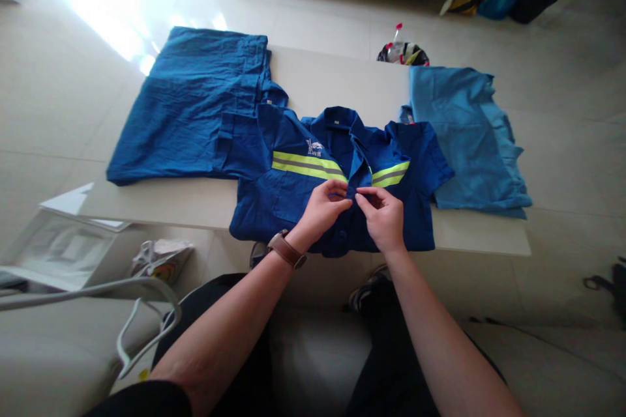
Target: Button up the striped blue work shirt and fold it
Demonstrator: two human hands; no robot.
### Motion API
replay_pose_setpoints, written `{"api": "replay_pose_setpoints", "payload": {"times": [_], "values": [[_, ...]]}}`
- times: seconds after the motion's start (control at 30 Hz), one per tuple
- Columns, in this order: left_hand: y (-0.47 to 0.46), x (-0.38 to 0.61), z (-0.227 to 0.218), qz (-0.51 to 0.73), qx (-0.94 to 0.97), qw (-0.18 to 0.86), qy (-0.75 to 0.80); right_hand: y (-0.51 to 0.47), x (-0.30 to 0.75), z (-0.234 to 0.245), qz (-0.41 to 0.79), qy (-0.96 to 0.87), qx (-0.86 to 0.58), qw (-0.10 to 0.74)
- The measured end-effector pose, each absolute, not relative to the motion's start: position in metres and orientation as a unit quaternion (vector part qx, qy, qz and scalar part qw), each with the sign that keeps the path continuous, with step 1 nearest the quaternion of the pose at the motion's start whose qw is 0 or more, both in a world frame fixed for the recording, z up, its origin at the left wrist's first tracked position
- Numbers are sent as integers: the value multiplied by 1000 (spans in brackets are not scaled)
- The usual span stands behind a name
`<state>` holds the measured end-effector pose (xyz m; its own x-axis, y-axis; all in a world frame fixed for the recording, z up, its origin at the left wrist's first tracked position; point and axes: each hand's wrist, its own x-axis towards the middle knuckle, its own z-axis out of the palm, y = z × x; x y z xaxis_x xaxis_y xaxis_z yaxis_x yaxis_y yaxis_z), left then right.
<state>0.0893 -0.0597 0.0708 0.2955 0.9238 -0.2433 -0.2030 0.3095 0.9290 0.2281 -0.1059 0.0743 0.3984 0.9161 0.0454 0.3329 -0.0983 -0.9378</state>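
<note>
The fingers of your left hand (324,210) and right hand (385,215) pinch the front edge (360,172) of the dark-blue, yellow-striped shirt (300,192) directly beneath them, neither hand nearer, its opening running away from you toward the collar (319,125), face up and slightly rumpled on the counter (337,81).

White table (337,78) with three pieces of blue clothing.
The long, pale tabletop shows bare between the clothes along its far side and at both near corners. At the left end lies a folded blue garment (186,104); at the right end, a lighter blue garment (460,137), its outer edge uneven. Between them a dark blue shirt (293,199) with yellow-and-grey stripes (308,165) lies front up, collar toward the far side, lower edge reaching past the table's near edge.
</note>
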Motion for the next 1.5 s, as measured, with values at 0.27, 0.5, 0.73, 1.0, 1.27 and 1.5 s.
{"api": "replay_pose_setpoints", "payload": {"times": [0.27, 0.5, 0.73, 1.0, 1.27, 1.5], "values": [[-58, 90, 67, 397, 442, 694, 406, -104, 227, 77, 294, -431, -684, 510], [-56, 90, 59, 390, 445, 694, 411, -104, 227, 76, 283, -430, -684, 516], [-58, 90, 59, 389, 455, 692, 404, -104, 227, 74, 269, -439, -690, 508], [-60, 89, 63, 373, 397, 729, 414, -104, 228, 73, 243, -459, -705, 483], [-64, 92, 71, 416, 338, 743, 401, -105, 227, 76, 203, -497, -716, 447], [-63, 91, 71, 415, 341, 736, 412, -105, 228, 79, 187, -531, -706, 429]]}}
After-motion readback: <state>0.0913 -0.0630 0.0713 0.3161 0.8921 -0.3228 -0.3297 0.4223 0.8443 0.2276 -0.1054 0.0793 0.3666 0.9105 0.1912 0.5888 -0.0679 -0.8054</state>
